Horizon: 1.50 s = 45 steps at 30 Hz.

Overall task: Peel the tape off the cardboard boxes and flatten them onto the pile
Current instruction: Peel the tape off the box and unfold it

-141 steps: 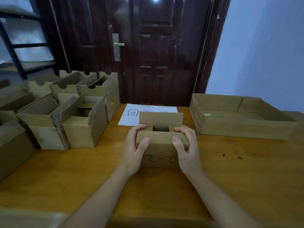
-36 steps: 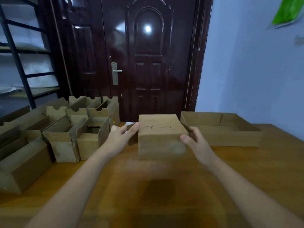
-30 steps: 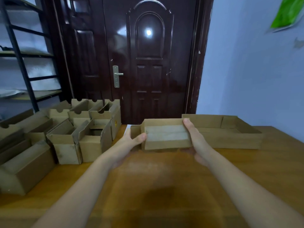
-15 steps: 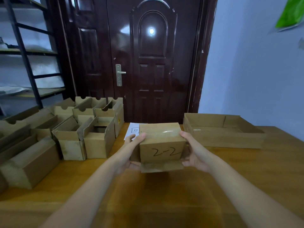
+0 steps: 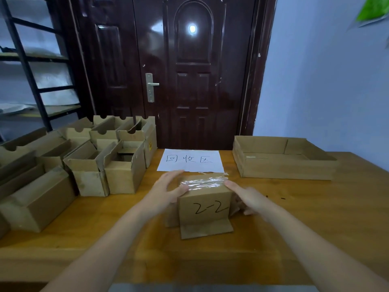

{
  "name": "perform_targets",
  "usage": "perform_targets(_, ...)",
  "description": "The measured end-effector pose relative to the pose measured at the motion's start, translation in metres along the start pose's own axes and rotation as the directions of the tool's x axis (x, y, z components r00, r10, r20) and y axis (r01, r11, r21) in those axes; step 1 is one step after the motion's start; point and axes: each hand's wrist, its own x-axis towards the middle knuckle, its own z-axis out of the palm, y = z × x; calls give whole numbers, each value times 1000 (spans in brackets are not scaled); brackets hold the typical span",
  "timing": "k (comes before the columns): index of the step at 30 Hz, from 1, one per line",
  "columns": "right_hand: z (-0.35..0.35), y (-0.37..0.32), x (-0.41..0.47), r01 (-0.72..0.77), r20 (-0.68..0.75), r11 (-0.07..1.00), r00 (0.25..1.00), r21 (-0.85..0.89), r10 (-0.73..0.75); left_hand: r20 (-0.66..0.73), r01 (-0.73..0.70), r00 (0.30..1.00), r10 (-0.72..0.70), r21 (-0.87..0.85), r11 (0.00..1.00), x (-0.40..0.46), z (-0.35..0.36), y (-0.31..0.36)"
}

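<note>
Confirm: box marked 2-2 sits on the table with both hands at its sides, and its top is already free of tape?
Not quite. The head view shows clear tape still across the top of the box marked 2-2. The rest holds: it sits on the table, left hand and right hand at its sides.

Wooden table (image 5: 315, 218) — cardboard boxes (image 5: 117, 171), paper sheet (image 5: 190, 161), tray (image 5: 284, 163).

Single head view: my camera looks forward and down across the table (image 5: 315, 218), door (image 5: 193, 81) upper centre, my forearms entering bottom.
</note>
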Motion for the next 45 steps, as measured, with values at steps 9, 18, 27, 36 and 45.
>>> perform_targets(9, 23, -34, -28, 634, -71, 469, 548, -615, -834, -60, -141, 983, 173, 355, 924, -3, 12, 9)
perform_targets(18, 32, -21, -30, 690, 104, 484, 624, -538, -775, 62, -366, 908, 414, 595, 716, -23, 18, 13)
perform_targets(27, 7, -10, -22, 664, 186, 494, 682, -561, -707, 113, -418, 873, 474, 671, 612, -9, 38, 15)
perform_targets(36, 14, -6, -26, 674, 154, 403, 607, -618, -780, 130, -479, 822, 555, 685, 549, -5, 43, 11)
perform_targets(45, 18, -2, -35, 666, 115, 393, 584, -634, -804, 143, -499, 776, 614, 735, 460, -5, 47, 9)
